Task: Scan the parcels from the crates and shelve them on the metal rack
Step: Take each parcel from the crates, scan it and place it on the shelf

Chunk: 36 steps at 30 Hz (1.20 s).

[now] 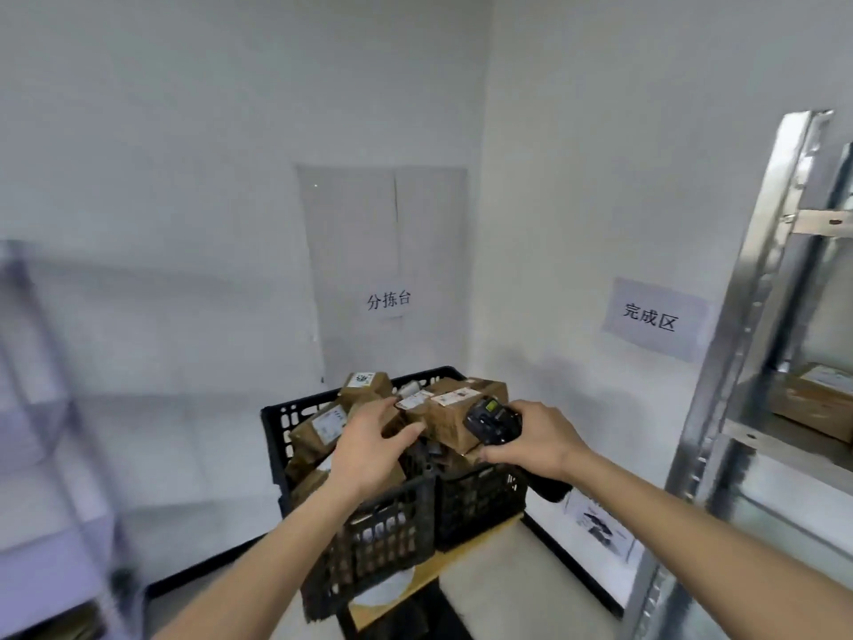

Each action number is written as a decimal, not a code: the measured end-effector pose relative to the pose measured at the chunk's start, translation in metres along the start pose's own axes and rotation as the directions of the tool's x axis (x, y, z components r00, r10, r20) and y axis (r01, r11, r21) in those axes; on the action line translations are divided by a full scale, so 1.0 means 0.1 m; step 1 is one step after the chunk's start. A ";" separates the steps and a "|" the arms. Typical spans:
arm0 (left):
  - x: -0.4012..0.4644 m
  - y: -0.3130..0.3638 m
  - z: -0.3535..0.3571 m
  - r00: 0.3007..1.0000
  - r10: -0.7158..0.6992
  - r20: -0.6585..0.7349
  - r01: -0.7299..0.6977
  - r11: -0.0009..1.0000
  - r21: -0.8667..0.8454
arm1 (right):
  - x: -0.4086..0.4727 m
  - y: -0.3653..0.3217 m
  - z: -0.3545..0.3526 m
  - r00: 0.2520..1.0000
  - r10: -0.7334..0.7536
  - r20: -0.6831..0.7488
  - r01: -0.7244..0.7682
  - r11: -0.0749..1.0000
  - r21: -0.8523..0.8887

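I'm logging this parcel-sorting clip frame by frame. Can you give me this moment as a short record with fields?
setting: corner of a white-walled room with two paper wall signs
crates: two black crates side by side, both filled with parcels
parcels: brown boxes with white labels, heaped above the rims
left hand: fingers spread over a parcel in the left crate, grip not yet closed
right hand: holds a black scanner above the right crate
metal rack: at right, one parcel already on a shelf

White wall sign (389, 300) reading 分拣台, pale wall sign (650, 317) reading 完成区, parcel labels unreadable
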<state>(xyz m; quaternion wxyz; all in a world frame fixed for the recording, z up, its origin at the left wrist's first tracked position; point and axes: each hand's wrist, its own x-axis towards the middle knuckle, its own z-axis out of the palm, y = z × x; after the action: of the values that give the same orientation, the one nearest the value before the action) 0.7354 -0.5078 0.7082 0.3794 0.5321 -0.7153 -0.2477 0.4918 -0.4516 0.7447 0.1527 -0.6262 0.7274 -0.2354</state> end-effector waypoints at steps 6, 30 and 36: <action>0.47 -0.74 -0.42 0.988 -0.139 -0.069 0.142 0.989 0.048 | 0.96 -0.51 0.70 0.992 -0.075 0.103 0.074 0.997 0.020; 2.88 -2.82 0.58 0.940 -0.315 0.133 0.307 0.948 0.080 | 3.74 -0.20 2.59 0.922 0.204 0.329 -0.220 0.975 0.014; 3.24 -3.11 0.94 0.913 -0.322 0.251 0.308 0.947 0.095 | 3.95 -0.12 2.81 0.901 0.297 0.317 -0.318 0.948 0.015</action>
<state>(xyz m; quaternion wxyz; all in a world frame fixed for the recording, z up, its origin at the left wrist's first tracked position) 0.7911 -0.9163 0.5072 0.2219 0.6126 -0.6705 -0.3548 0.5800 -0.8839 0.5433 0.3209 -0.5273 0.7758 -0.1308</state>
